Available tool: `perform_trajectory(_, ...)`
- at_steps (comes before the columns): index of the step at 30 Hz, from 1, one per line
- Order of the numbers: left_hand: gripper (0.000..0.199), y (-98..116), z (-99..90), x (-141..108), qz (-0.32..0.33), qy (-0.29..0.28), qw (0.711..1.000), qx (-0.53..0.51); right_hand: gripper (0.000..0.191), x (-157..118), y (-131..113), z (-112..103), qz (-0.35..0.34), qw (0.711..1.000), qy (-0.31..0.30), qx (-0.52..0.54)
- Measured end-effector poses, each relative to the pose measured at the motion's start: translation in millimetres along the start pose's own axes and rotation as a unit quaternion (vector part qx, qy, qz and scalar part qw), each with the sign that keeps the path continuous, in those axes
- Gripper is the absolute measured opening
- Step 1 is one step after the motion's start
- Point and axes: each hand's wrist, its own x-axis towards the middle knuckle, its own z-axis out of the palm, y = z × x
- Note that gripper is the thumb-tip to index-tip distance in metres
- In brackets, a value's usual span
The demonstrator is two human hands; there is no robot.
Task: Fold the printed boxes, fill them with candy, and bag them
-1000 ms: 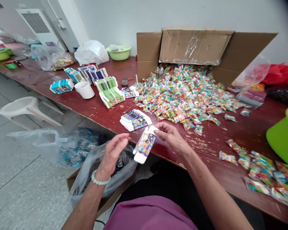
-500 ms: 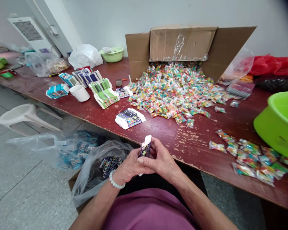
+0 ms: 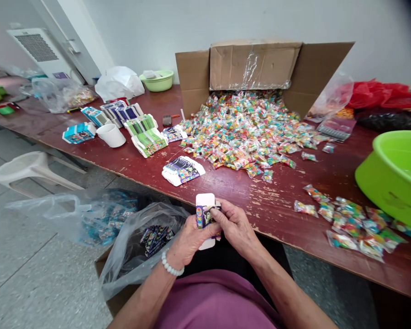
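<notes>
A small dark purple carton point(image 3: 204, 216) with white end flaps is held between both hands, just off the table's front edge. My left hand point(image 3: 191, 242), with a bead bracelet on the wrist, grips its left and lower part, thumb across the front. My right hand point(image 3: 235, 225) pinches the right side, its thumb on the printed face. On the table beyond them lies a fanned stack of flat purple cartons point(image 3: 183, 170). Behind is a large heap of wrapped candies point(image 3: 246, 128) spilling from a cardboard box point(image 3: 253, 66).
Green cartons point(image 3: 146, 135), a white cup point(image 3: 111, 135) and blue cartons point(image 3: 79, 133) stand left. A green basin point(image 3: 376, 183) and loose candy packets point(image 3: 351, 219) are right. Below left, a plastic-lined box point(image 3: 123, 269) holds purple packs, beside a white stool point(image 3: 30, 167).
The carton has turned so its broad printed face and white flaps show. My right hand has shifted slightly right, with its thumb now on that face. The view has moved slightly.
</notes>
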Motion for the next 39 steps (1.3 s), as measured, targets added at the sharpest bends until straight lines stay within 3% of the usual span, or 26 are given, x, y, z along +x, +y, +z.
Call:
perform_trajectory(3, 0.039, 1.8, -8.4, -0.7, 0.023, 0.009, 1.000, 0.020, 0.033, 2.8, 3.1, -7.2, -0.010, 1.000, 0.003, -0.018)
perform_trajectory(6, 0.053, -1.4, -11.4, -2.8, 0.058, 0.079, 0.995, 0.029, 0.048, 5.0, 7.6, -7.4, 0.012, 0.999, 0.005, 0.031)
perform_trajectory(8, 0.066, -4.7, -7.7, -4.7, 0.092, 0.119, 0.988, 0.023, 0.055, 5.8, 11.7, -2.5, 0.021, 0.995, 0.050, 0.089)
perform_trajectory(10, 0.074, -6.6, -2.5, -6.5, 0.116, 0.130, 0.985, 0.009, 0.048, 5.7, 15.3, 3.7, 0.021, 0.988, 0.091, 0.122)
perform_trajectory(16, 0.058, -4.1, -4.2, -7.9, 0.087, 0.076, 0.993, 0.018, 0.021, 4.0, 16.1, 4.2, -0.012, 0.990, 0.108, 0.085)
perform_trajectory(19, 0.042, -2.1, -10.9, -7.6, 0.061, 0.058, 0.996, 0.032, 0.023, 7.8, 13.7, -6.3, 0.015, 0.994, 0.079, 0.069)
perform_trajectory(23, 0.029, -1.3, -15.7, -7.1, 0.085, 0.052, 0.991, 0.092, 0.035, 14.8, 11.1, -19.4, 0.076, 0.990, 0.029, 0.113)
perform_trajectory(25, 0.029, -1.9, -16.4, -7.4, 0.090, 0.050, 0.990, 0.101, 0.038, 16.1, 9.9, -23.5, 0.064, 0.993, -0.010, 0.094)
perform_trajectory(28, 0.045, -2.9, -15.9, -8.8, 0.072, 0.067, 0.994, 0.052, 0.021, 14.6, 8.5, -25.3, 0.012, 0.999, -0.046, -0.004)
perform_trajectory(31, 0.059, -3.5, -14.0, -10.3, 0.031, 0.065, 0.997, -0.031, 0.018, 10.6, 7.2, -22.8, -0.045, 0.997, -0.002, -0.062)
perform_trajectory(33, 0.050, -5.2, -12.1, -10.5, -0.015, 0.017, 0.997, -0.068, 0.018, 7.8, 6.0, -20.9, -0.070, 0.994, 0.008, -0.080)
perform_trajectory(35, 0.047, -8.7, -10.1, -9.5, -0.055, -0.018, 0.995, -0.085, 0.019, 5.8, 4.7, -20.2, -0.074, 0.992, -0.022, -0.097)
perform_trajectory(39, 0.054, -16.7, -6.9, -5.3, -0.065, 0.024, 0.995, -0.068, 0.025, 6.9, 4.2, -21.5, -0.010, 0.997, -0.053, -0.057)
